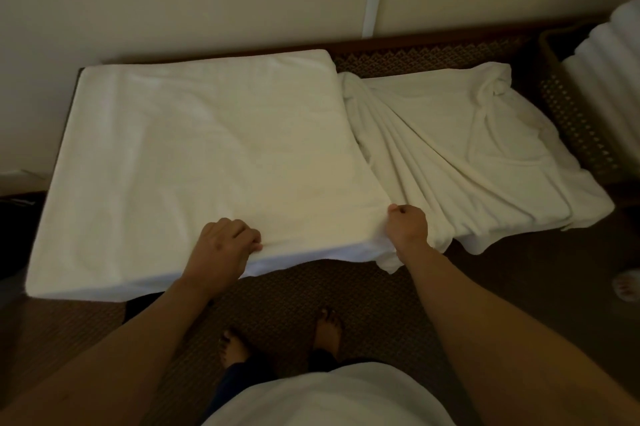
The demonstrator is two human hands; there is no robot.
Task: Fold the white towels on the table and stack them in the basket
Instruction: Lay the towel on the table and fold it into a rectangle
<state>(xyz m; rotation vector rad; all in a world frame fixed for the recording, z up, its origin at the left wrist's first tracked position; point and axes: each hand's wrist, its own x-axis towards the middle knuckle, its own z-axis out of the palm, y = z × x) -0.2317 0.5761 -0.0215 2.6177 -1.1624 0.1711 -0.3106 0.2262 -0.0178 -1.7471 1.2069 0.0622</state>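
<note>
Head view — dark woven table (426,58) across mid-frame; flat folded white towel (194,155) covers its left half, rumpled white towel (467,155) right of centre. Woven basket (568,107) of stacked towels, upper right. Left hand (221,245) grips the folded towel's near edge; right hand (407,228) pinches its near-right corner.

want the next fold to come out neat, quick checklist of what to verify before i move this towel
1. Left hand grips the near edge of the flat towel: ok.
2. Right hand grips its near right corner: ok.
3. Flat towel lies smooth: ok, only light creases.
4. Crumpled towel apart from the flat one: not ok, they meet along the right edge.
5. Room left in the basket: cannot tell, folded towels stack high there.
</note>
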